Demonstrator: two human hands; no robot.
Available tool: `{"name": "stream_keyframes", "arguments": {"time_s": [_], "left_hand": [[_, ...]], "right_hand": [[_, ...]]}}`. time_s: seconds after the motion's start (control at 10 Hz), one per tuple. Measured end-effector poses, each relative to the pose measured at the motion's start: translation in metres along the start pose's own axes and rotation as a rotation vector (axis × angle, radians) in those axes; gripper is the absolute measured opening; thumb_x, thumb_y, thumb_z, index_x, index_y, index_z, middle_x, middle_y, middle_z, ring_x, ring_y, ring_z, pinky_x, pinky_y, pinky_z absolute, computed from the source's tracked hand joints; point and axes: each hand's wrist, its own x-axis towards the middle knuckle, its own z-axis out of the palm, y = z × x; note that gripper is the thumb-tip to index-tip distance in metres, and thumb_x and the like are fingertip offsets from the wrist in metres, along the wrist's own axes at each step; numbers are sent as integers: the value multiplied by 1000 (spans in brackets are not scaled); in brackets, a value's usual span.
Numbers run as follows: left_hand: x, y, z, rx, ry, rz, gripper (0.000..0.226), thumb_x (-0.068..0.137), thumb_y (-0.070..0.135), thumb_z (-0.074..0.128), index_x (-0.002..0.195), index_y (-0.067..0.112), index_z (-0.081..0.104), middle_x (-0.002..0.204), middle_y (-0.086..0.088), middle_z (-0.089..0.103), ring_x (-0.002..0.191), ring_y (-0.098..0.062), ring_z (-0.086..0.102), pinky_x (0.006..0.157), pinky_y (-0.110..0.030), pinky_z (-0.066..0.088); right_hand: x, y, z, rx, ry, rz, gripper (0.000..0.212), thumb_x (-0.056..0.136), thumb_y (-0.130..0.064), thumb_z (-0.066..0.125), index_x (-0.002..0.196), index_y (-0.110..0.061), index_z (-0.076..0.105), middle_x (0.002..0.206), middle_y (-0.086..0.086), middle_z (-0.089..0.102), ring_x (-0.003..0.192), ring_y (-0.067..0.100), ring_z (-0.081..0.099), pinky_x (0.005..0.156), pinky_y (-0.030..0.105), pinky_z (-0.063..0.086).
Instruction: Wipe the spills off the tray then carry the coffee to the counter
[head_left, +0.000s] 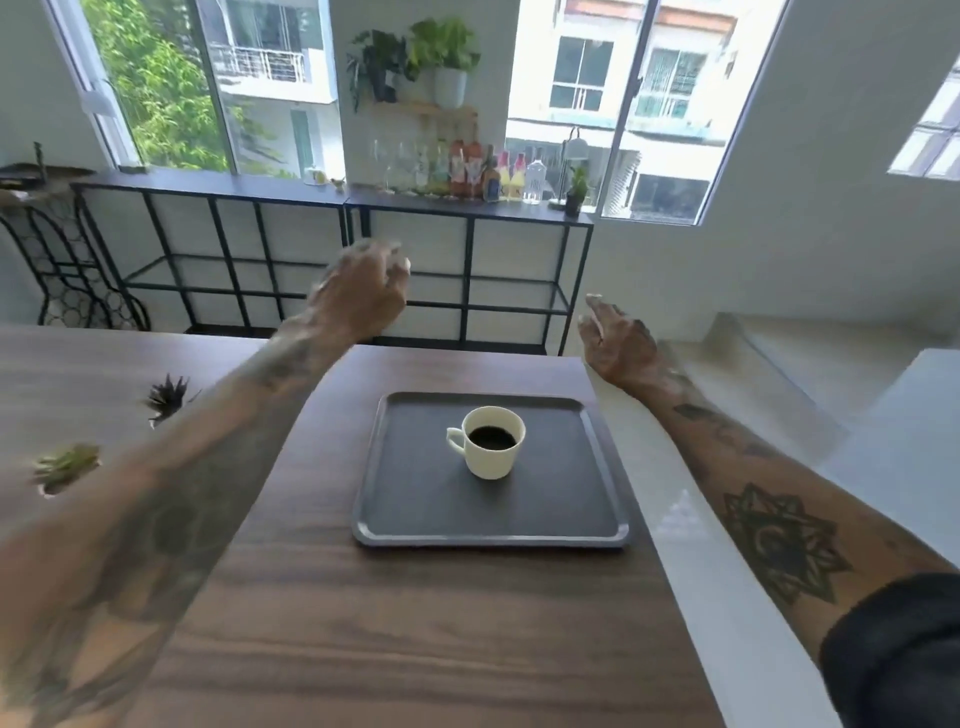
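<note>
A dark grey tray (415, 514) lies on the wooden table (363, 623) near its right edge. A white cup of black coffee (491, 441) stands upright in the tray's far half, handle to the left. No spills are visible on the tray from here. My left hand (361, 296) is raised beyond the tray's far left corner, blurred, fingers curled and holding nothing. Past the table's right edge, my right hand (615, 340) hovers with fingers loosely apart, empty. Both hands are well clear of the cup and tray. No cloth is in view.
Two small spiky plants (166, 397) (65, 465) sit on the table's left side. A black metal console (467, 208) with bottles and glasses runs under the windows. White steps or ledges (779, 364) lie to the right of the table.
</note>
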Motion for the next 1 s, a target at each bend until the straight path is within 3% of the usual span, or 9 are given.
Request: {"name": "stream_keyframes", "arguments": {"time_s": [0.1, 0.2, 0.3, 0.4, 0.6, 0.8, 0.9, 1.0], "left_hand": [[-47, -8, 59, 14, -227, -66, 43, 100, 29, 37, 133, 6, 51, 140, -19, 53, 128, -36, 51, 105, -45, 41], [-100, 3, 113, 24, -427, -82, 51, 104, 30, 35, 149, 7, 32, 158, -13, 33, 146, -30, 32, 118, -43, 27], [-128, 26, 155, 108, -582, 10, 62, 106, 37, 26, 158, 6, 10, 168, -12, 5, 155, -26, 1, 125, -36, 4], [-152, 70, 179, 191, -671, 136, 66, 106, 44, 17, 158, 8, -2, 167, -9, -12, 154, -23, -13, 124, -35, -10], [-172, 175, 191, 165, -617, 344, 65, 105, 45, 11, 157, 11, -8, 166, -6, -19, 153, -19, -19, 122, -34, -16], [-210, 256, 195, 144, -635, 441, 65, 105, 46, 11, 157, 11, -8, 166, -5, -18, 153, -19, -19, 123, -35, -15], [-231, 286, 201, 141, -637, 459, 66, 105, 46, 11, 157, 11, -8, 166, -5, -19, 153, -19, -19, 123, -35, -14], [-255, 303, 213, 136, -663, 481, 66, 105, 46, 11, 157, 11, -9, 166, -5, -19, 153, -19, -19, 123, -35, -15]], "right_hand": [[-42, 16, 55, 40, -108, 93, 46, 101, -25, 36, 140, -1, 40, 149, 22, 40, 133, 38, 43, 109, 40, 34], [-89, 40, 83, 28, -225, 200, 55, 103, -30, 31, 151, -6, 23, 161, 13, 17, 149, 26, 16, 120, 36, 15], [-141, 80, 81, -128, -313, 297, 57, 104, -34, 23, 155, -11, 10, 164, 7, -1, 151, 20, -2, 122, 34, 1], [-188, 119, 51, -198, -298, 414, 57, 104, -36, 14, 155, -14, 3, 163, 3, -10, 149, 16, -13, 121, 36, -8], [-247, 169, -35, -248, -153, 524, 56, 104, -35, 12, 154, -14, -1, 162, 2, -14, 148, 16, -17, 120, 35, -12], [-313, 206, -100, -207, -98, 612, 57, 104, -36, 14, 154, -14, 0, 163, 3, -12, 149, 17, -16, 121, 37, -10], [-340, 216, -133, 13, 85, 624, 58, 103, -39, 32, 153, -11, 21, 163, 8, 11, 151, 23, 2, 122, 38, -1], [-376, 204, -185, 366, 540, 579, 36, 97, -33, 53, 129, -19, 60, 135, 7, 60, 127, 23, 54, 112, 40, 36]]}}
